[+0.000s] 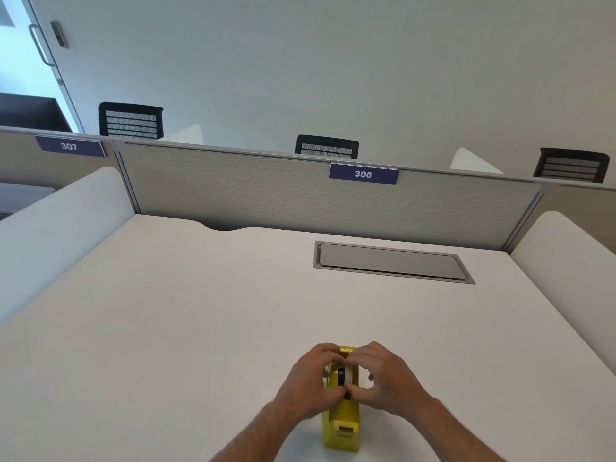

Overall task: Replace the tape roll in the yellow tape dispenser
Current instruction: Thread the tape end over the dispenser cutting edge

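Head view: a white desk point(166, 328) is seen filling the lower half of the frame, bounded at the back by a grey partition panel point(266, 191) and at the sides by two white dividers, one at the left edge point(56, 225) and one at the right edge point(566, 248). One grey cable hatch point(393, 261) is set flush in the desk, right of centre. Two numbered plates are fixed to the partition: "306" point(364, 174) near the centre and "307" point(69, 146) at the upper left. Three black chair backs are counted beyond the partition, the middle one at point(326, 146). A glass door with a handle point(40, 45) is noted in the upper left corner.

One yellow tape dispenser point(341, 425) stands on the desk at the lower centre of the frame, nothing lying between it and the viewer. One tape roll point(346, 375) is seated in the dispenser's slot. The left hand point(306, 381) and the right hand point(383, 378) are closed in on it from either side, fingers curled and pinched against the roll's faces. The dispenser's middle is largely hidden by both hands.
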